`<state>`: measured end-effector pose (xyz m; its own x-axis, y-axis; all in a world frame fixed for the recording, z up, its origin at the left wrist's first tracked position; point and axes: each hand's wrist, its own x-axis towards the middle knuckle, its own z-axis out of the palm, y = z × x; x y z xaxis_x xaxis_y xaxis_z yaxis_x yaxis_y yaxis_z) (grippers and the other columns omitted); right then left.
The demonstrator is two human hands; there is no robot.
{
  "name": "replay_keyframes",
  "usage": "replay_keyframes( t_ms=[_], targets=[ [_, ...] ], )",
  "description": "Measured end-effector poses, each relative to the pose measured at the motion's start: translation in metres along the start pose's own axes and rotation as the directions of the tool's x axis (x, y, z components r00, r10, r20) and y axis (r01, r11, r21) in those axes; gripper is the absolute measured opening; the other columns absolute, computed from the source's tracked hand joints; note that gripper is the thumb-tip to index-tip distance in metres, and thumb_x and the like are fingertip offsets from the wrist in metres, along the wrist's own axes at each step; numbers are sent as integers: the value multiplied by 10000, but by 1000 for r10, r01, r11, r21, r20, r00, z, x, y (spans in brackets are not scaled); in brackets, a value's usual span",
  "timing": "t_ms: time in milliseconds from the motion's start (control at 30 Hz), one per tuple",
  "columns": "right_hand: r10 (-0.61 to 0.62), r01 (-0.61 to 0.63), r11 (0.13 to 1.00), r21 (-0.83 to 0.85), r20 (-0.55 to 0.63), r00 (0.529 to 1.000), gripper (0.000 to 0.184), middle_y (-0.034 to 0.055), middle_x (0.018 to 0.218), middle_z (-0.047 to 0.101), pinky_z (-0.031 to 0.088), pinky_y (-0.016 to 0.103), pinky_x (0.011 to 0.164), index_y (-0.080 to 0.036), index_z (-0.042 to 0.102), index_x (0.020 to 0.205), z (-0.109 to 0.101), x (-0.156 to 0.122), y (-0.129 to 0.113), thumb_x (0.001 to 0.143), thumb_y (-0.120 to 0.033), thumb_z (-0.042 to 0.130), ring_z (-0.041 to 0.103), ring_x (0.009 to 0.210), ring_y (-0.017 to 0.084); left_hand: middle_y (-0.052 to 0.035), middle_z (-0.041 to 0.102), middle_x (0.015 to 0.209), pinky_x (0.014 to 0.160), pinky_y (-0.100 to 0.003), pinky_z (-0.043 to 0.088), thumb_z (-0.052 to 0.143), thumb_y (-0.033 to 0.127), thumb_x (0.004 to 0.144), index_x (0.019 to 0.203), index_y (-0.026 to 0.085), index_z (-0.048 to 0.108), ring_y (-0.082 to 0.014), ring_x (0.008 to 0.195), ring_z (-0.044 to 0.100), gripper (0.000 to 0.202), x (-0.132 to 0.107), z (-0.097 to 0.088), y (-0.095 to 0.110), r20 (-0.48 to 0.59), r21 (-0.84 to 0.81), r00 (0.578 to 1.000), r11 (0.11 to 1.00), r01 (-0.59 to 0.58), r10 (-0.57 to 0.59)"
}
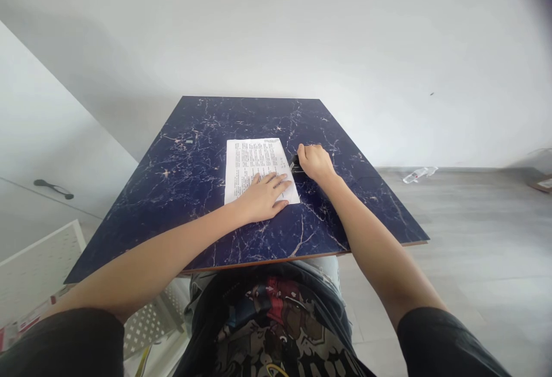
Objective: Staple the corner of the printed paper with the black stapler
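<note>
Blue marbled table (194, 222) carries a printed sheet (252, 161) near its middle, a little toward the far edge. The left hand (263, 196) lies flat on the sheet's near right corner, fingers spread and released. The right hand (317, 162) sits just beside the sheet's right edge, fingers curled around a small black object (295, 164) that touches that edge.

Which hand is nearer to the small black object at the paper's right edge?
Right. The right hand is curled over the small black object, touching it; the left hand lies flat on the printed sheet's near corner, apart from the object.
</note>
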<state>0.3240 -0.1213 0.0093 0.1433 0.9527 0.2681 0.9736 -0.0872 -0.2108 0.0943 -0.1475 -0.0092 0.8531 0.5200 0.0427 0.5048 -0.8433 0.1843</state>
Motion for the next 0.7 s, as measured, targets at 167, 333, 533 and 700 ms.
replay_keyframes(
  t_ms=[167, 333, 533, 700],
  targets=[
    [32, -32, 999, 21, 13, 999, 666, 228, 983, 749, 495, 442, 928, -164, 777, 896, -6, 3, 11, 1094, -417, 193, 700, 983, 348, -108, 318, 1695, 1240, -659, 229, 350, 496, 1066, 1599, 248, 365, -362, 1566, 250, 588, 0, 1, -1, 0, -7, 1000, 1000, -7, 7],
    [70, -72, 993, 95, 28, 997, 666, 159, 879, 744, 472, 380, 816, -196, 731, 791, -11, 10, 31, 1077, -549, 244, 694, 874, 310, -114, 305, 1700, 1248, -675, 201, 332, 509, 1071, 1606, 229, 361, -364, 1582, 215, 604, 1, 0, -2, 27, -25, 1000, 1000, 2, -1],
    [-262, 146, 911, 385, 270, 926, 555, 68, 1001, 751, 465, 358, 795, -219, 721, 1008, -35, 11, 67, 944, -729, 510, 662, 912, 275, -86, 273, 1715, 1276, -651, 141, 348, 536, 1066, 1599, 245, 392, -355, 1598, 173, 609, 2, -2, -6, 63, -96, 998, 995, -1, 7],
    [-352, 214, 906, 366, 368, 860, 489, 95, 1181, 728, 485, 413, 846, -236, 686, 1218, -43, 9, 89, 829, -530, 727, 664, 1000, 308, -73, 260, 1720, 1287, -636, 111, 376, 559, 1058, 1597, 282, 399, -350, 1603, 164, 606, 5, 0, -12, 40, -155, 999, 988, -21, 27]
  ],
)
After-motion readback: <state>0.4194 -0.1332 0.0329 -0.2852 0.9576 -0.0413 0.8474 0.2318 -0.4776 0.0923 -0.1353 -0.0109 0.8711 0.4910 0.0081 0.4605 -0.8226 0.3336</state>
